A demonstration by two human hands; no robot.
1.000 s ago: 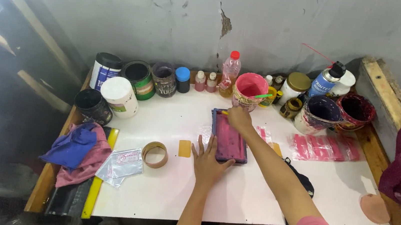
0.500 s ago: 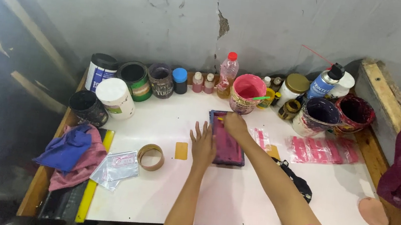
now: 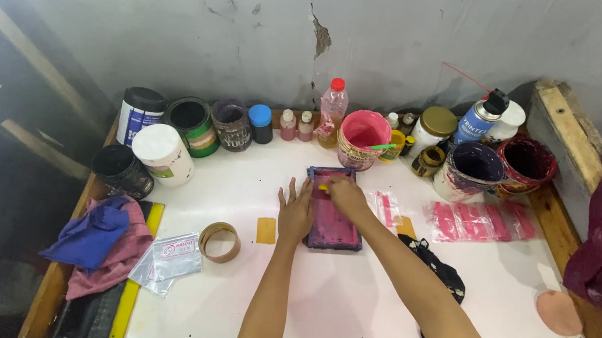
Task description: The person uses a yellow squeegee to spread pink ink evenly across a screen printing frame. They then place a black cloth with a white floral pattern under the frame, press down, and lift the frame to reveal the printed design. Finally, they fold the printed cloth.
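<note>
Frame position: small purple-framed printing screen lies flat on the white table, at the centre of the picture, just below the pink paint bucket.
Left hand: my left hand is spread wide, fingers open, pressing flat at the screen's left edge; it holds nothing.
Right hand: my right hand is closed narrowly over a small yellow-tipped tool on the screen's upper part.
Handling: I judge the screen light and rigid at its frame, with a taut, delicate mesh that is probably wet with pink ink and slippery. I would grip it by the outer frame rails, never the mesh.
Hidden: my right hand covers most of the tool, so I cannot tell its shape or length.
Unclear: the dark object under my right forearm is half covered; whatever lies under the screen cannot be seen.
Nearby: tape roll and yellow card sit left of the screen, apart from it.
</note>
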